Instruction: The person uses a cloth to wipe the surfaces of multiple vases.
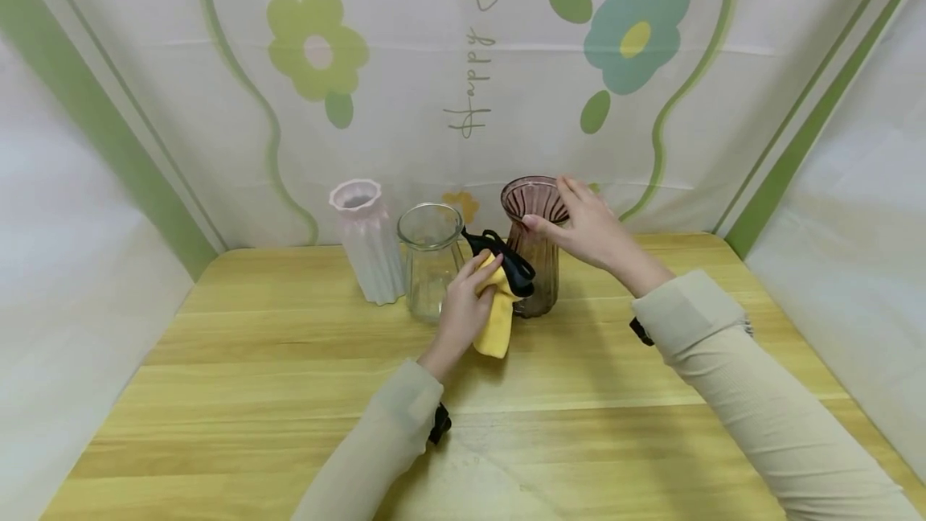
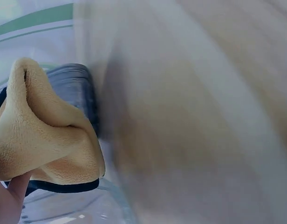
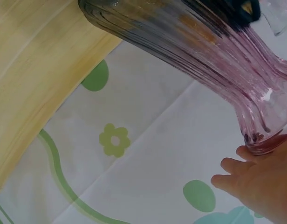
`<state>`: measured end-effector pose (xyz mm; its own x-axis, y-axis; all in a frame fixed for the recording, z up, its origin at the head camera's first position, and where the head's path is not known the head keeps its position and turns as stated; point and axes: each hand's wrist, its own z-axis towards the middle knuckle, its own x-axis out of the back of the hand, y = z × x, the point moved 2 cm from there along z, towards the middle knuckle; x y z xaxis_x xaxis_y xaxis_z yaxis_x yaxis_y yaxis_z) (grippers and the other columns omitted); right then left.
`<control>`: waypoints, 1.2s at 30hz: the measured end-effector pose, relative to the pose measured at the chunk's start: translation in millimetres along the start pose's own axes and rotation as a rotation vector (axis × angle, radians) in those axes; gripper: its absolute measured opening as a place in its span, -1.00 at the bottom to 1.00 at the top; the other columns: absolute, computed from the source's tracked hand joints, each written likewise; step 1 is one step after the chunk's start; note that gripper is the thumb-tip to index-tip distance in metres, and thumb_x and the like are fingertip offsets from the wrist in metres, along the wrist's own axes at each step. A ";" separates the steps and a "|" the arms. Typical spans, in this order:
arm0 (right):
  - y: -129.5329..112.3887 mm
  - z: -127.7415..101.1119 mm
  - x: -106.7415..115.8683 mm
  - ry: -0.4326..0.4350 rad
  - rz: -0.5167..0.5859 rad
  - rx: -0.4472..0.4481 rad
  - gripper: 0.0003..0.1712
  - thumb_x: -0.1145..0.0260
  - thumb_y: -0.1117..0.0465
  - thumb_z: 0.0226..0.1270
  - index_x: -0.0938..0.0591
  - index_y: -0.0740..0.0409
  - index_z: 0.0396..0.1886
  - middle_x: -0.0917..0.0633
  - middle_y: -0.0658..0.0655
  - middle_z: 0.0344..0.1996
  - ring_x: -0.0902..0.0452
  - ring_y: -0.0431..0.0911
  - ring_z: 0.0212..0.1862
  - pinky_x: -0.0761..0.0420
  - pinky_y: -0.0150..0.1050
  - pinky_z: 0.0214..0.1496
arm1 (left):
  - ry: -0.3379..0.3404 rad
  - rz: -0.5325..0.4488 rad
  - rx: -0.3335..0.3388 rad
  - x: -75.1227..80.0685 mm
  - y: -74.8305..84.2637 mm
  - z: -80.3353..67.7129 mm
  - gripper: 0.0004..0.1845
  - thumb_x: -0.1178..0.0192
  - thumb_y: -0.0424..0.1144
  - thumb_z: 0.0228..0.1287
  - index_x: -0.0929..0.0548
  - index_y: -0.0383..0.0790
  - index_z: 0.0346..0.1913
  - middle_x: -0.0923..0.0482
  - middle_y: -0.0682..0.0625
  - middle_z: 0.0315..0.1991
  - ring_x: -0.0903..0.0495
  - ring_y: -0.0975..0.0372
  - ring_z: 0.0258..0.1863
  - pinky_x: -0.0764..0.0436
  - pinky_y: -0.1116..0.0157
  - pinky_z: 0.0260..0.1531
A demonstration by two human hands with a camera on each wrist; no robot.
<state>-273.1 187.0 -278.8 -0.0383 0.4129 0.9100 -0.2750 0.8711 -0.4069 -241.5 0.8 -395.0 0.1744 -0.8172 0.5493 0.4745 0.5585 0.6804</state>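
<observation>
My left hand (image 1: pixel 463 304) grips a folded cloth (image 1: pixel 496 328), yellow and fuzzy on one side and black on the other. In the left wrist view the yellow cloth (image 2: pixel 45 135) covers most of the fingers. The cloth's black part overlaps the lower body of a ribbed purple glass vase (image 1: pixel 534 264). My right hand (image 1: pixel 589 231) holds this vase by its flared top, thumb across the front and fingers along the right of the rim. In the right wrist view, fingertips (image 3: pixel 229 179) show beside the rim of the purple vase (image 3: pixel 218 60).
A clear glass vase (image 1: pixel 430 264) stands just left of the cloth. Farther left is a pink and white vase (image 1: pixel 369 244) with a wavy rim. All stand near the back of the wooden table (image 1: pixel 253 392), before a flower-printed curtain (image 1: pixel 405 63).
</observation>
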 end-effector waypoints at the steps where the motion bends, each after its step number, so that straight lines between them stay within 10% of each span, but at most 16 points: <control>1: -0.9 -0.1 -0.2 0.004 0.000 -0.006 0.22 0.12 -0.54 0.21 0.12 0.29 0.51 0.09 0.31 0.53 0.22 0.27 0.53 0.24 0.24 0.54 | 0.013 -0.006 -0.007 1.1 2.3 1.6 -0.53 -0.18 -0.49 0.24 -0.55 -0.16 0.22 -0.44 -0.18 0.29 -0.46 -0.03 0.26 -0.68 0.19 -0.09; 13: -15.1 -5.6 -4.6 0.030 -0.019 -0.069 0.32 0.25 -0.63 0.14 0.16 0.37 0.49 0.11 0.39 0.51 0.21 0.35 0.50 0.24 0.26 0.53 | 0.082 -0.032 -0.104 14.0 26.1 17.1 -0.55 -0.20 -0.46 0.23 -0.56 -0.20 0.20 -0.43 -0.20 0.30 -0.46 -0.05 0.26 -0.68 0.17 -0.03; 27: -17.5 -3.4 -5.1 0.035 -0.019 -0.082 0.27 0.22 -0.59 0.19 0.16 0.35 0.50 0.11 0.37 0.51 0.19 0.35 0.50 0.16 0.24 0.54 | -0.072 -0.087 0.012 4.8 -4.8 5.4 -0.57 -0.17 -0.51 0.23 -0.57 -0.23 0.17 -0.39 -0.19 0.33 -0.36 -0.04 0.35 -0.50 0.11 0.23; 36: -12.2 -4.1 -1.5 0.040 -0.069 -0.072 0.26 0.19 -0.59 0.19 0.07 0.35 0.49 0.02 0.34 0.51 0.08 0.32 0.49 -0.06 0.23 0.49 | -0.133 -0.011 -0.018 2.0 -13.5 -0.3 -0.54 -0.15 -0.55 0.22 -0.57 -0.19 0.18 -0.40 -0.19 0.33 -0.39 -0.05 0.33 -0.59 0.33 -0.21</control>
<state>-265.7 176.9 -275.6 0.0171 0.3600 0.9328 -0.2060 0.9142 -0.3491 -247.4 -8.4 -403.2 0.0534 -0.7967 0.6020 0.4914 0.5458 0.6787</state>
